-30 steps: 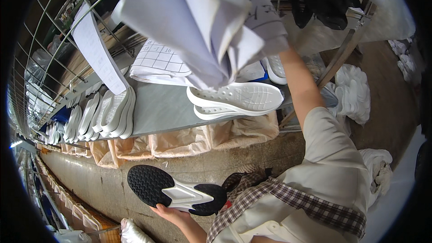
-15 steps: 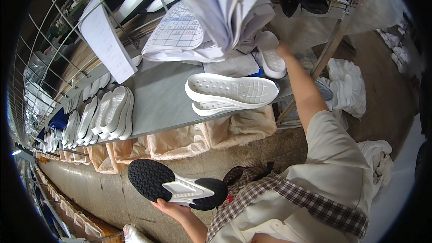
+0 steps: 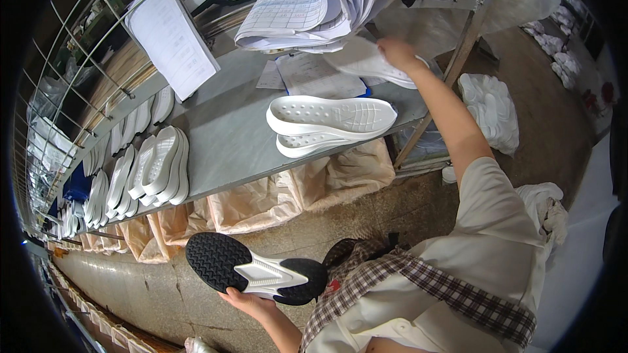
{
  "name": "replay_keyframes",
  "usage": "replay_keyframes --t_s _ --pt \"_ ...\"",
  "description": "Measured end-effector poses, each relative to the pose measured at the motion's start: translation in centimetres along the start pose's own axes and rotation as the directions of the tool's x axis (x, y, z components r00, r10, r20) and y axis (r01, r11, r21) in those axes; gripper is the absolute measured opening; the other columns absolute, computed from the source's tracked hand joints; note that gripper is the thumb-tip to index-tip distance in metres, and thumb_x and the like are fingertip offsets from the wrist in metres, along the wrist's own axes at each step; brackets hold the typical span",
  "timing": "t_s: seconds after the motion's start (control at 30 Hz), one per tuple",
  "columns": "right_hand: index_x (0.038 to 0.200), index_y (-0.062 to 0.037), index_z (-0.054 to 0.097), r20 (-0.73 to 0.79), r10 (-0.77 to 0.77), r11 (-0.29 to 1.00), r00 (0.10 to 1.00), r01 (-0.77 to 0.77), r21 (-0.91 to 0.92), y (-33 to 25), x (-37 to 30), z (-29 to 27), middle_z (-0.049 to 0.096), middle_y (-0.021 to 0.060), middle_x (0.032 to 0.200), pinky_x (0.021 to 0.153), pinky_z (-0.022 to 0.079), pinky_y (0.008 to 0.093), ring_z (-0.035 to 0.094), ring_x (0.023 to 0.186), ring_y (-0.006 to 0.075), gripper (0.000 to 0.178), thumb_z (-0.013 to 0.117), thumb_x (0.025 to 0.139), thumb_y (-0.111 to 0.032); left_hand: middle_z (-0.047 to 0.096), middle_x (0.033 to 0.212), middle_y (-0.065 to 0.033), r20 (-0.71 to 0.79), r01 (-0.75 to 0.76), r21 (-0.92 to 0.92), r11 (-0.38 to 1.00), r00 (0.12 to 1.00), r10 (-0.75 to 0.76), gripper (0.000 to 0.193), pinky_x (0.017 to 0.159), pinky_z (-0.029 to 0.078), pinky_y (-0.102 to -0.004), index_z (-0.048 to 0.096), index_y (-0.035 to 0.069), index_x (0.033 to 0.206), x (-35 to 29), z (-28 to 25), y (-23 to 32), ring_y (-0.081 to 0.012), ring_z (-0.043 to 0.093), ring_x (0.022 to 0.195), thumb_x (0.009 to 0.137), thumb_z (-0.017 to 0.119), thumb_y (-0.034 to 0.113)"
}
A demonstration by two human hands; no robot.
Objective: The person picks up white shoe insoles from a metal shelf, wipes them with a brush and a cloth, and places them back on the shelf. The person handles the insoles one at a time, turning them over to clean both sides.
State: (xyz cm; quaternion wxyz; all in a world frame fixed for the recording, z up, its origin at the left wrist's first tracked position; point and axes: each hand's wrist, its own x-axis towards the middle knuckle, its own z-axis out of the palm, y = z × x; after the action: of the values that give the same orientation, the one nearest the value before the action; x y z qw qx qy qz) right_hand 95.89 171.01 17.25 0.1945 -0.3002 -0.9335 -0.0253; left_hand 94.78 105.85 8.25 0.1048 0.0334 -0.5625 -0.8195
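Observation:
In my left hand (image 3: pixel 252 303) is a black and white shoe sole (image 3: pixel 275 278), tread side up, held at its edge in front of my apron. My right arm reaches to the far right of the grey shelf, where my right hand (image 3: pixel 398 53) grips a white shoe sole (image 3: pixel 366 64), a little smeared by motion. Nearer on the shelf lie two stacked white soles (image 3: pixel 333 117), hollow side up. A sheet of paper on a blue clipboard (image 3: pixel 320 77) lies behind them, partly under the sole in my right hand.
Several white soles (image 3: pixel 160 167) stand in rows along the left of the shelf (image 3: pixel 222 137). Bundled papers (image 3: pixel 294 13) hang over its back from a wire rack (image 3: pixel 104 46). Cloth-lined bins (image 3: pixel 255 206) sit below. A bag of white pieces (image 3: pixel 487 114) is at right.
My right hand has moved left with the white sole, bringing it from upright to lying across the clipboard. The left hand and its sole have barely moved. The view has shifted slightly.

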Motion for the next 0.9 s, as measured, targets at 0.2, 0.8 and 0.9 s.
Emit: replay_keyframes --t_s 0.2,0.8,0.9 --pt "0.113 -0.0077 0.062 0.443 -0.331 0.876 0.833 0.097 0.473 1.5 -0.5 7.3 0.063 0.0152 0.111 0.088 0.046 0.0369 0.06 0.101 0.028 0.028 0.053 0.089 -0.018 0.045 0.128 -0.0167 -0.039 0.049 -0.015 0.999 0.998 -0.049 0.086 0.099 0.041 -0.0442 0.032 0.002 0.135 -1.0 -0.3 0.7 -0.0322 0.048 0.117 0.077 0.067 0.055" --pt "0.14 -0.0279 0.04 0.073 -0.515 0.856 0.854 0.517 -0.003 -17.7 -22.4 -2.0 0.032 0.0085 0.146 0.108 0.017 0.065 0.031 0.135 0.0285 0.064 0.062 0.081 -0.015 0.046 0.132 -0.0124 0.188 0.154 -0.147 0.977 0.974 -0.125 0.062 0.1 0.04 -0.0446 0.034 0.009 0.135 0.9 1.5 0.8 -0.0302 0.048 0.12 0.087 0.055 0.041" --pt "0.138 -0.034 0.041 0.083 -0.484 0.869 0.871 0.49 -0.072 -16.6 -20.1 -0.6 0.037 0.0073 0.144 0.109 0.024 0.0579 0.039 0.13 0.0269 0.064 0.06 0.083 -0.009 0.046 0.131 -0.0123 0.256 0.139 -0.151 0.979 0.962 -0.097 0.063 0.1 0.041 -0.0452 0.034 0.009 0.135 1.6 1.6 1.5 -0.0302 0.049 0.119 0.087 0.054 0.044"
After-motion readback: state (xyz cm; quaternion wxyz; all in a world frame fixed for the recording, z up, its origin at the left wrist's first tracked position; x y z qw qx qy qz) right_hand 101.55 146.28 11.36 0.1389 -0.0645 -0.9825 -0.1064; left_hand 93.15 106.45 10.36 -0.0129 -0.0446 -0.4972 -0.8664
